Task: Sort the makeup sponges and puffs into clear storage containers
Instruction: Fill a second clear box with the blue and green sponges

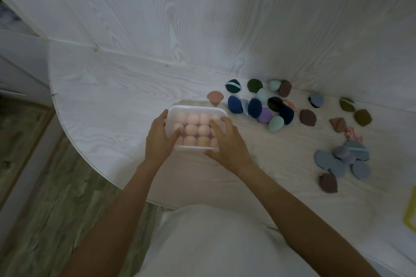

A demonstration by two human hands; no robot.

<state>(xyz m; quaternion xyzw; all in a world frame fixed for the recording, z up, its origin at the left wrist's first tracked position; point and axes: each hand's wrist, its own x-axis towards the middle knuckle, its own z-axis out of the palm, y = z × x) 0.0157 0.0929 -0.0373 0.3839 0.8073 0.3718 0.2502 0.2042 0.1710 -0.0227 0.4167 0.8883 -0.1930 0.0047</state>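
Note:
A clear lidded container (195, 111) rests on the white table, filled with rows of pale pink round sponges (191, 129). My left hand (160, 139) grips its left side with fingers over the lid. My right hand (227, 141) holds the right side, fingers spread on top and thumb at the near corner. To the right lies a loose heap of puffs and sponges (263, 105) in navy, teal, purple, green and brown. A single pink puff (215, 97) lies just behind the container.
More puffs lie scattered at the right: blue-grey round ones (342, 163), brown ones (328, 183), olive ones (362, 117). A wood-grain wall (202, 18) rises behind the table. The rounded table edge (67, 128) drops to the floor at left. A yellow object (410, 216) shows at the right edge.

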